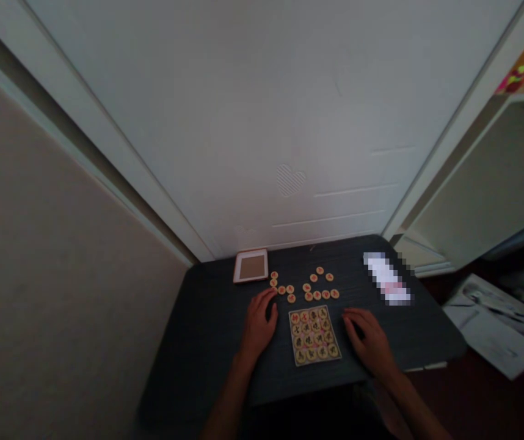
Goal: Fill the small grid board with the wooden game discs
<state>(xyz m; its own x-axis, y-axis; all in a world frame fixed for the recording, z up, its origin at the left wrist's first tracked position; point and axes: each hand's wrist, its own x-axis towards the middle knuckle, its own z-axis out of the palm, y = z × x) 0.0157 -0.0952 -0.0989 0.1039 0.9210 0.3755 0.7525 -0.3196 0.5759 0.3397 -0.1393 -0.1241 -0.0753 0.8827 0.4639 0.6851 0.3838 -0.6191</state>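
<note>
A small square tray (314, 360) filled with several round wooden game pieces lies on the dark table (207, 342) between my hands. My left hand (259, 321) rests flat on the table just left of the tray, fingers stretched toward loose round pieces (286, 290). My right hand (368, 339) lies on the table right of the tray, fingers loosely spread and holding nothing. More loose pieces (320, 286) sit in a scattered group beyond the tray.
A shallow square lid or box (251, 266) with a pale rim sits at the table's far left. A blurred white item (388, 279) lies at the far right. A white door (266, 122) stands behind the table; papers (495, 327) lie on the floor right.
</note>
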